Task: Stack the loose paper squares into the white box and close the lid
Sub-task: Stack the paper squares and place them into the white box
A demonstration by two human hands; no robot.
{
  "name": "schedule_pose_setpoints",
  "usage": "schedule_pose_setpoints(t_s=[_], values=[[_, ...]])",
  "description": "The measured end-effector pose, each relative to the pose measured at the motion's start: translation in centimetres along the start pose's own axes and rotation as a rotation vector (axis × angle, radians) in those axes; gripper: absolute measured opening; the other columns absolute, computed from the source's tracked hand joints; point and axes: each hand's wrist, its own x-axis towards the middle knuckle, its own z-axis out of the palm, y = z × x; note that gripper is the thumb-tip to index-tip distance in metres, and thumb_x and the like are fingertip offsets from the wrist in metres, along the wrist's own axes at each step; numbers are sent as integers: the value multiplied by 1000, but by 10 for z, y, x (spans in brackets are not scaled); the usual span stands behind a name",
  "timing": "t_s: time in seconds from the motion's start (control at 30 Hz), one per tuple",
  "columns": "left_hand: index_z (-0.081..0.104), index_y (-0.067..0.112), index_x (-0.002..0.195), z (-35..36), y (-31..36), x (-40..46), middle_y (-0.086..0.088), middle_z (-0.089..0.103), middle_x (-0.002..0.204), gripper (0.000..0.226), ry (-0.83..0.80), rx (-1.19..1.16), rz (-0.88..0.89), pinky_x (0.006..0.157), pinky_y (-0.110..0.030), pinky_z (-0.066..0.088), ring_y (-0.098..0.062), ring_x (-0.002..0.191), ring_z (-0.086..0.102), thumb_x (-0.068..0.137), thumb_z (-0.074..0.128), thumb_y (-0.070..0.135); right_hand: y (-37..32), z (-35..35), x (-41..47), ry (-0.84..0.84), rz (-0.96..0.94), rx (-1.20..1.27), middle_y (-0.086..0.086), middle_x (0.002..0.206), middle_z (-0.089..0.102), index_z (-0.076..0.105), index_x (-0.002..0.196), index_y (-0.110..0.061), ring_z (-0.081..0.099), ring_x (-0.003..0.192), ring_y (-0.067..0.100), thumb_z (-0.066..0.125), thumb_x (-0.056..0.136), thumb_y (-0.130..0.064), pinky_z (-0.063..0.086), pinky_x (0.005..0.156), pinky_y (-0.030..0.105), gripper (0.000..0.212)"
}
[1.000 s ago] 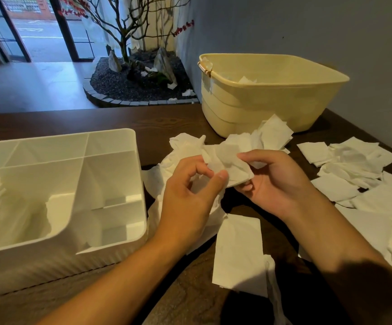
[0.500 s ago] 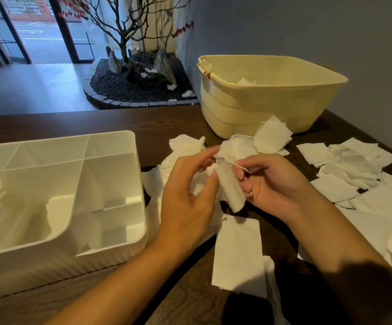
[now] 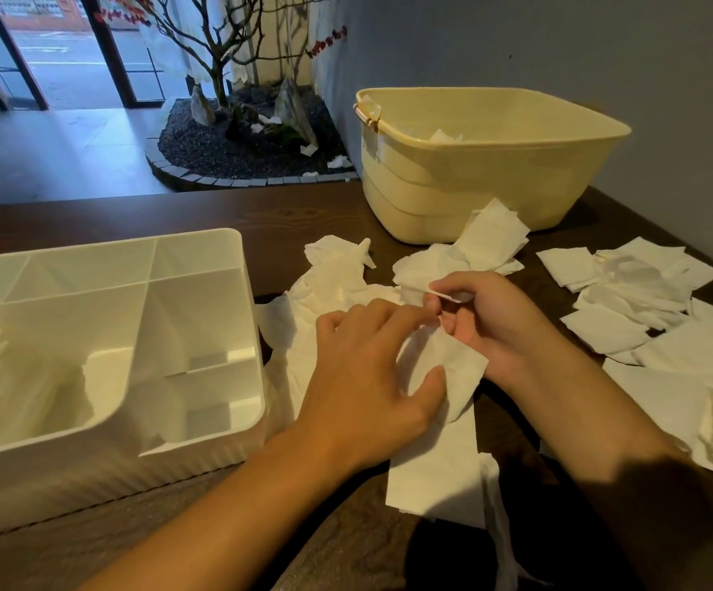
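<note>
Both hands at frame centre on one crumpled paper square [image 3: 453, 373]: left hand [image 3: 372, 386] pinches its lower edge with the thumb, right hand [image 3: 491, 322] grips the top plus another sheet. White box [image 3: 201, 258] open at 9 o'clock, divided compartments. Loose squares pile [image 3: 627, 292] at 3 o'clock, yellow tub [image 3: 474, 185] at 1 o'clock, all on dark table [image 3: 218, 211]

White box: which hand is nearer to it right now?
Left. The left hand is beside the white box, just off its right wall, pinching a paper square. The right hand grips that paper's far side.
</note>
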Motion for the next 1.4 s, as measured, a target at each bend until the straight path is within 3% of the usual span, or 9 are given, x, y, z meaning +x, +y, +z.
schedule_pose_setpoints(t_s=[0.2,0.27,0.37,0.5,0.67,0.87,1.1,1.23,1.4], values=[[60,32,123,-1,3,0,7,51,118,48,19,0,128,98,-28,29,-9,113,42,75,57,28,-5,6,-5,292,-43,-197,9,72,61,61,94,-2,62,60,17,50,97,-4,55,53,26,12],[63,23,109,-2,8,-2,3,54,108,35,100,49,193,95,-34,32,-13,104,47,75,56,30,-4,7,-3,343,-69,-357,8,70,61,64,100,-3,67,73,23,50,97,-4,61,75,34,14],[58,20,85,0,14,-7,6,52,85,30,141,136,246,84,-39,35,-13,81,46,83,59,50,-2,5,-1,299,-59,-446,8,72,60,50,138,-11,60,67,20,51,94,0,50,59,30,45],[58,18,81,6,13,-8,4,52,79,55,90,283,183,77,-39,40,-17,74,46,81,57,73,-3,3,0,194,-37,-321,14,80,63,50,134,-3,60,68,21,50,89,7,51,64,32,46],[49,22,92,7,14,-8,4,52,86,43,69,392,-22,73,-37,42,-16,75,43,79,60,62,0,2,1,58,1,-1,23,104,68,30,152,-12,71,100,31,49,94,9,60,68,40,65],[49,27,90,4,12,-4,10,51,84,12,135,121,-77,71,-30,39,-10,73,42,89,54,39,-4,2,-6,-37,-129,-16,13,79,75,55,107,-11,75,76,25,56,92,5,62,60,36,22],[56,36,92,-17,15,3,17,66,88,21,313,-606,-381,69,-14,52,3,84,63,98,61,17,-3,-3,-5,26,-312,-291,10,73,62,65,96,-7,57,60,17,62,93,-7,49,59,30,4],[60,17,98,-20,4,8,9,64,84,5,377,-656,-455,65,-10,49,5,78,61,95,64,15,-3,-2,-6,28,-367,-351,8,74,66,69,97,-9,59,66,18,65,94,-16,51,64,31,8],[63,19,103,-20,2,10,7,64,93,7,381,-678,-487,68,-6,45,8,81,56,100,56,18,0,0,-6,38,-429,-354,4,73,69,72,95,-18,61,70,18,66,94,-20,53,66,29,6]])
